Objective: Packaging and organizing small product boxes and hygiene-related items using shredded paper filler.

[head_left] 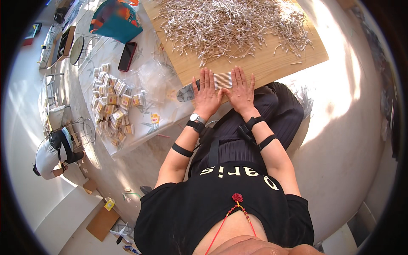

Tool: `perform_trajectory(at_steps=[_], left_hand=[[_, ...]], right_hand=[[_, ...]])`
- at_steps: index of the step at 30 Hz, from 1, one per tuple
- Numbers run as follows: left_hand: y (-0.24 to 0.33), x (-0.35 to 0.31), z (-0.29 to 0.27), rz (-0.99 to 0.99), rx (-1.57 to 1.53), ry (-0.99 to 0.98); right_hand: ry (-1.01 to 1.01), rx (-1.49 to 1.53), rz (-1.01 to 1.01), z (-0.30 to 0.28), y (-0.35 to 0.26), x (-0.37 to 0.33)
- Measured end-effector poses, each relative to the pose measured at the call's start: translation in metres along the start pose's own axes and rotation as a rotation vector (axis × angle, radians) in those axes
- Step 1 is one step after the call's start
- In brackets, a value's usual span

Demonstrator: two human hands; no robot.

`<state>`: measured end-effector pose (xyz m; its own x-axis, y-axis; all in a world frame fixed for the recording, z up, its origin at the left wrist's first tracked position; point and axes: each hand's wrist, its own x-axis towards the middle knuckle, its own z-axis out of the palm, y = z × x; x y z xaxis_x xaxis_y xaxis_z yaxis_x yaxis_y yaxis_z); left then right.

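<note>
A neat row of cotton swabs (223,80) lies side by side on the near edge of a wooden board (272,70). My left hand (207,97) rests flat along the row's left end, fingers stretched out. Along its right end lies my right hand (241,92), also flat with straight fingers. The thumbs meet, or nearly meet, just below the row. Farther back on the board spreads a big loose heap of cotton swabs (229,25). Beside my left hand is a grey and black flat piece (185,93), partly covered by that hand.
Left of the board, a covered table (148,123) bears a pile of small packed swab packets (111,100), clear plastic bags (155,76), a phone (127,56) and a teal bag (117,21). Another person (53,155) bends over at the far left. My legs are under the board's near edge.
</note>
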<state>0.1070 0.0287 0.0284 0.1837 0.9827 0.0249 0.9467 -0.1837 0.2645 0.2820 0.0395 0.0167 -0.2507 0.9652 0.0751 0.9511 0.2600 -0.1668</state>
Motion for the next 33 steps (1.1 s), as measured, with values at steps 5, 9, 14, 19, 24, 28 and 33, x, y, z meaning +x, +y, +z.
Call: perform_trajectory(at_steps=[5,9,14,19,24,28,33], left_hand=[[-0.002,-0.002,-0.001,-0.012,-0.028,-0.004],[-0.001,-0.003,0.0,-0.024,-0.021,-0.005],[0.003,-0.002,0.003,-0.028,-0.002,0.003],[0.002,-0.003,0.007,-0.039,0.047,0.032],[0.003,-0.004,0.005,-0.034,-0.004,0.043],[0.005,-0.002,-0.01,0.011,0.039,-0.041],[0.0,-0.001,-0.001,0.056,-0.019,0.016]], right_hand=[[-0.005,0.009,0.0,-0.001,0.0,0.0],[-0.04,-0.026,0.007,-0.003,0.003,0.001],[-0.037,-0.028,-0.016,-0.002,0.0,0.003],[-0.023,0.018,-0.025,-0.001,0.001,0.003],[-0.012,0.044,-0.016,-0.004,0.0,0.002],[-0.034,0.061,-0.081,-0.012,-0.015,0.008],[-0.084,0.092,-0.126,-0.007,-0.025,0.01]])
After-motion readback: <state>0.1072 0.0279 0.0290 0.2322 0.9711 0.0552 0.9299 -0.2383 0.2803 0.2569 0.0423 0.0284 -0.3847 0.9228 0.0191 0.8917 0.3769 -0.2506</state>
